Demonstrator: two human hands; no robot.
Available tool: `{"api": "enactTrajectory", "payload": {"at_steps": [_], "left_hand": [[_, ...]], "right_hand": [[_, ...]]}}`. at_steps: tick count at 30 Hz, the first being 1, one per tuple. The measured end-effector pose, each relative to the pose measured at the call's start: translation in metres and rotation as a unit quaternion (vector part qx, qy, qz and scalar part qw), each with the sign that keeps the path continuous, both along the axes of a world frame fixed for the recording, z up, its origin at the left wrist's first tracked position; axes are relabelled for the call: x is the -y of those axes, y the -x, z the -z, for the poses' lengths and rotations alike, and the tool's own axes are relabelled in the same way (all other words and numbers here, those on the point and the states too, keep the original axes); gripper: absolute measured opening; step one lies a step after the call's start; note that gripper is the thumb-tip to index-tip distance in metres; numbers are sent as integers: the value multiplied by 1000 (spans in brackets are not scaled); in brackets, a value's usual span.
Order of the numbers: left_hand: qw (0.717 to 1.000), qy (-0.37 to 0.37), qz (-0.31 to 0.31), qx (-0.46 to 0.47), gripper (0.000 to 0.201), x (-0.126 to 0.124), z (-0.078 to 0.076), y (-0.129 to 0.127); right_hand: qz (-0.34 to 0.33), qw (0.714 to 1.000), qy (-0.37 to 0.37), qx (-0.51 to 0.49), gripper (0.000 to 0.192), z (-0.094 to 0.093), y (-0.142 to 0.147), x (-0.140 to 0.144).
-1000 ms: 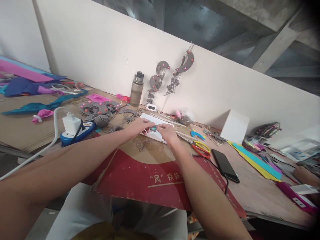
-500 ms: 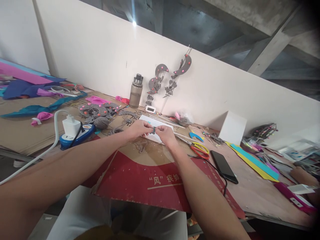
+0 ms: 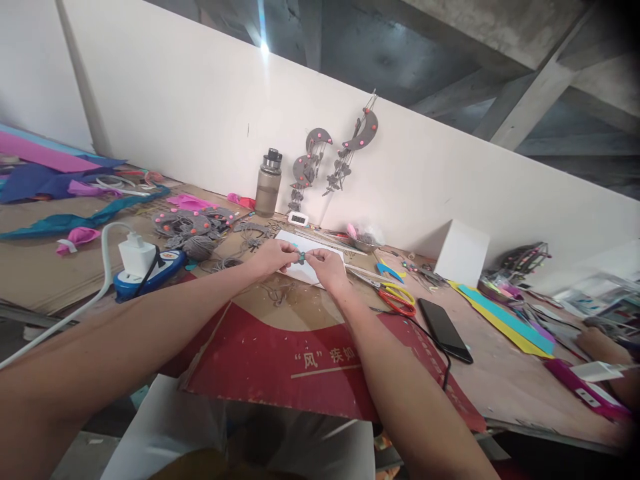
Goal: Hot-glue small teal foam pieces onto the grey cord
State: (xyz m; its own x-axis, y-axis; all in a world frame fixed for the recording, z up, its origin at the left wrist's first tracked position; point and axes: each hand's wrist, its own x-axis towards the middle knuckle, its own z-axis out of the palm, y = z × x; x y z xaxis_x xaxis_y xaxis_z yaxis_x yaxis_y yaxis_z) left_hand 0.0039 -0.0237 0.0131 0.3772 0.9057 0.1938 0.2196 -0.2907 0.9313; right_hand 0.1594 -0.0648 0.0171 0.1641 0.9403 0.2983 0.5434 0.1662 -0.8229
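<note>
Between my two hands is a small dark grey-green piece [image 3: 301, 258], too small to make out fully; it may be a felt cut-out. My left hand [image 3: 276, 257] pinches its left side with thumb and fingers. On its right side, my right hand [image 3: 325, 265] closes in a similar pinch. Under the hands lies a white sheet [image 3: 316, 283] on the cardboard. Loose grey yarn [image 3: 277, 292] lies just in front of it. To the right of my right hand rest scissors with red and yellow handles [image 3: 397, 298].
A bottle [image 3: 269, 187] and small digital clock [image 3: 299, 219] stand by the white board. Grey moon-shaped hangings [image 3: 361, 133] hang there. At left are a blue power strip [image 3: 150, 270] and yarn ball [image 3: 199, 247]; at right, a phone [image 3: 444, 330] and another person's hand [image 3: 600, 347].
The view has shifted slightly, so everything sits a little further left. Both hands keep their pinch on the small piece, which now shows more between the fingertips.
</note>
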Motion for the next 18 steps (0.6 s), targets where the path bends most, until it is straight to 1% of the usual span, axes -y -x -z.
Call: {"api": "enactTrajectory", "payload": {"at_steps": [4,8,11,18], "left_hand": [[999,-19,-32,33,10,-6,3,1],[996,-48,-68,26,11,-7,0,3],[994,-66,-83,10,12,-5,-4,4],[993,-85,-85,5,13,0,-6,4]], "right_hand": [[-37,999,-28,-26,34,6,0,-3],[-40,998,-32,-34,39,12,0,-6],[-32,999,-31,-19,37,13,0,-7],[-12,997,-75,5,28,12,-1,-6]]}}
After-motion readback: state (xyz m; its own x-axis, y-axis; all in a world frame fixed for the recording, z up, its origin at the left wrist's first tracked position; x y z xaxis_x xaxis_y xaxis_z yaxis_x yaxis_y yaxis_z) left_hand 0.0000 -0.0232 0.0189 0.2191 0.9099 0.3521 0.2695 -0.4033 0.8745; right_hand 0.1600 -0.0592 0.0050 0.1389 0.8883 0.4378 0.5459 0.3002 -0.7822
